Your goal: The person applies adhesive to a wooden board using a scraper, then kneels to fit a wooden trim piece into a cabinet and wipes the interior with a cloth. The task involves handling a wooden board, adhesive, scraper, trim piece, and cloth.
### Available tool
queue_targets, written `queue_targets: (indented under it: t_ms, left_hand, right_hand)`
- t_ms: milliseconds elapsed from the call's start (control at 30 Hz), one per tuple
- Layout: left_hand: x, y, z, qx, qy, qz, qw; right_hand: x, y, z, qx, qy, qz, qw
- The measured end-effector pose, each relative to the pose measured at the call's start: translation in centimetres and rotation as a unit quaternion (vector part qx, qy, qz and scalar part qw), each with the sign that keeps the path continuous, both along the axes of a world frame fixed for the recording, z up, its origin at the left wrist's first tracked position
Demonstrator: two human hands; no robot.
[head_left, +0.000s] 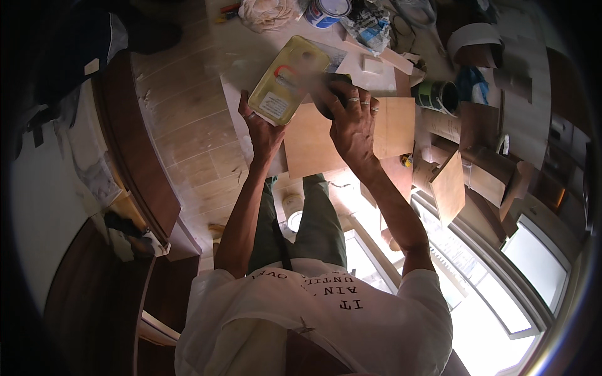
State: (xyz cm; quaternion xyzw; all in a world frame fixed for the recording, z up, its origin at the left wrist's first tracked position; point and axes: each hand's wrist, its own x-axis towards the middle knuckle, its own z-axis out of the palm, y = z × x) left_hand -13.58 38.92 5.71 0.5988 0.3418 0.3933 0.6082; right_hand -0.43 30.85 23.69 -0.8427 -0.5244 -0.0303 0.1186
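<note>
From my end: left hand [263,130] clamps yellow round-cornered container [290,75], printed white label [274,105]; right hand [352,122], fingers curled, grips dark object [325,111], texture unclear.

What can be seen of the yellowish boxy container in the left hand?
The yellowish container has rounded corners; whether metal or plastic, I can't tell. Its broad face shows a white label near the lower end and a curved red mark above. It is held up aslant, top toward the right, the left hand gripping its lower end.
</note>
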Motion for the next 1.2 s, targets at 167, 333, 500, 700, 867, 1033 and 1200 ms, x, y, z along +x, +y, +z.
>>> queue_targets:
  t_ms: [167, 333, 500, 700, 867, 1033, 1200]
  left_hand:
    - [0.2, 0.1, -2.7, 0.06, 0.079, -0.015, 0.995]
    - [0.5, 0.1, -3.6, 0.03, 0.045, -0.007, 0.999]
    - [0.4, 1.8, 0.3, -0.061, 0.085, -0.026, 0.994]
    - [0.0, 3.5, 0.8, 0.041, 0.122, -0.057, 0.99]
    - [-1.0, 8.1, 2.3, 0.013, 0.159, -0.069, 0.985]
    - [-1.7, 6.5, 9.8, 0.076, 0.301, -0.147, 0.939]
    - [-4.5, 4.9, 14.2, 0.127, 0.45, -0.326, 0.821]
  right_hand:
    - [0.5, 0.6, -0.7, 0.029, 0.014, -0.027, 0.999]
    - [-1.2, -2.4, 0.9, 0.004, 0.07, -0.025, 0.997]
    - [-1.9, -7.6, 0.9, 0.07, 0.131, -0.104, 0.983]
    - [-5.3, -15.2, -2.4, 0.126, 0.279, -0.274, 0.912]
    - [-7.2, -19.7, -6.2, 0.151, 0.314, -0.31, 0.885]
    - [-5.1, -23.8, -6.1, 0.121, 0.381, -0.332, 0.855]
    - [-4.4, -28.8, -11.5, 0.318, 0.633, -0.315, 0.632]
